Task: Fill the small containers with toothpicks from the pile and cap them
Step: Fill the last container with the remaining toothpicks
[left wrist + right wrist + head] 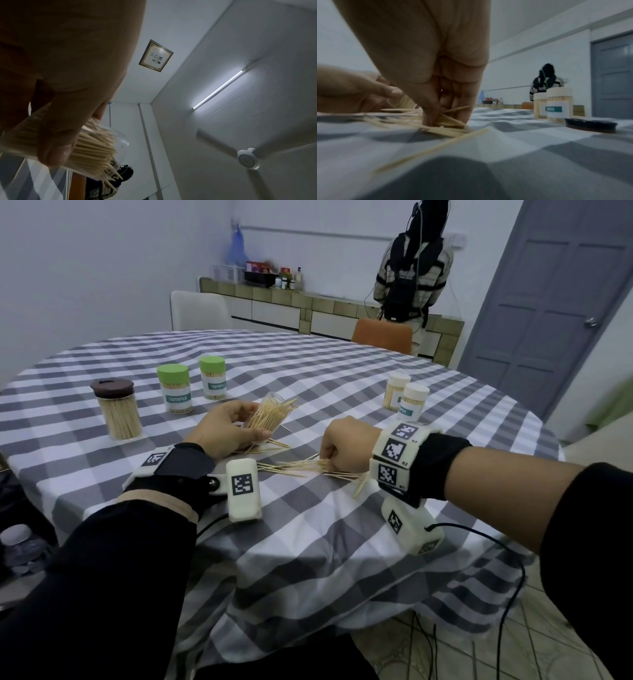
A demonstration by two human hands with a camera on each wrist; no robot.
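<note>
Lower centre of the head view: the step in hand, gathering toothpicks for a jar that is already well filled.
Left hand: left hand [226,429] holds a clear container [270,414] tilted, mouth toward the upper right, fingers [56,152] wrapped round its wall; toothpicks bristle past the rim.
Right hand: right hand [346,445] is down on the bench, fingers [431,108] curled and pinching a small bundle out of the pile [305,467].
Task's thing: the pile lies on the checked cloth [308,542] between the two wrists, just below the tilted container.
Doing it well: I judge the bundle should be squared so the sticks lie parallel before lifting, then fed along the container's axis; sticks crossing the mouth would likely jam or spill.
Cap: a dark lid [590,125] lies flat at the right of the right wrist view, near two white-capped jars [406,400]; probably this container's.
Around: a brown-lidded jar [118,409] and two green-capped jars [191,386] stand at the upper left, all full and closed.
In the way: stray sticks [359,489] lie by the right wrist, and the cloth is rumpled there, so thin sticks may be awkward to pinch.
Background: a person [411,272] stands at a far counter, well apart.
</note>
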